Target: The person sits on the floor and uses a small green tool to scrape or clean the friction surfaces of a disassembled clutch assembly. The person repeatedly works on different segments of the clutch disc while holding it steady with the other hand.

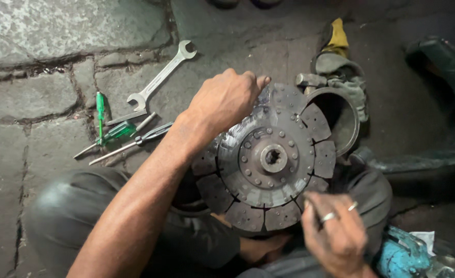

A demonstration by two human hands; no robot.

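The floor (37, 98) beneath me is rough grey stone slabs with cracked, dirty joints. Light falls on the upper left; the right side lies in deep shadow.

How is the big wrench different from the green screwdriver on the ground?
The wrench is all bare silver metal; the green screwdriver has a see-through green handle. The wrench is longer and wider, with open jaws at both ends. Both lie untouched on the stone floor.
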